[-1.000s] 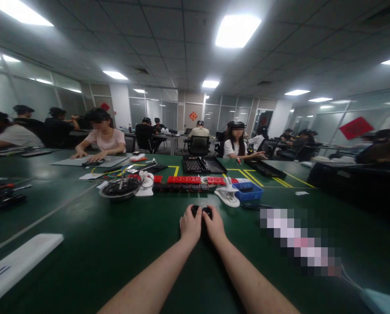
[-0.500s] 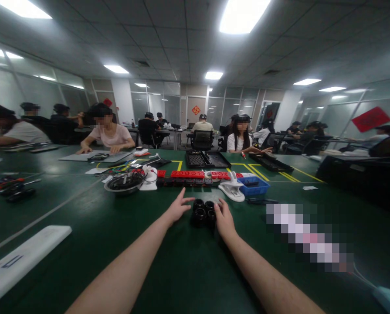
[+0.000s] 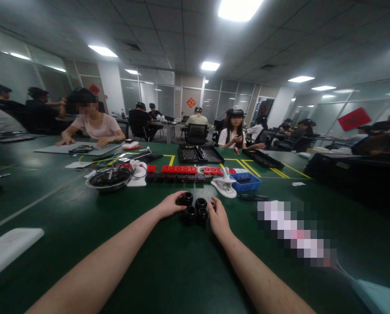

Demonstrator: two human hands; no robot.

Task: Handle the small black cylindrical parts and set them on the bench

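Note:
Several short, shiny black cylinders with round openings on top stand close together in front of me. My left hand [image 3: 171, 205] is closed around the side of the back-left black cylinder [image 3: 188, 198], with thumb and fingers on either side of it. Nearer to me are a front-left cylinder [image 3: 190, 213] and a front-right cylinder [image 3: 202, 213]; a back-right one [image 3: 201, 203] stands behind the latter. Right beside the group, my right hand [image 3: 218, 216] is open, its fingers slightly apart. Whether its fingertips touch a cylinder I cannot tell.
Behind the cylinders lies a row of red and black parts [image 3: 179, 169]. A white clamp-like stand [image 3: 225, 185] and a blue bin [image 3: 247, 186] are to its right, a metal bowl [image 3: 98, 187] to its left. Two people sit across the green table [image 3: 168, 270].
My left hand has moved from open beside the cylinders to holding the back-left one, which now stands slightly apart. The right hand has stayed beside the group. The view has shifted somewhat.

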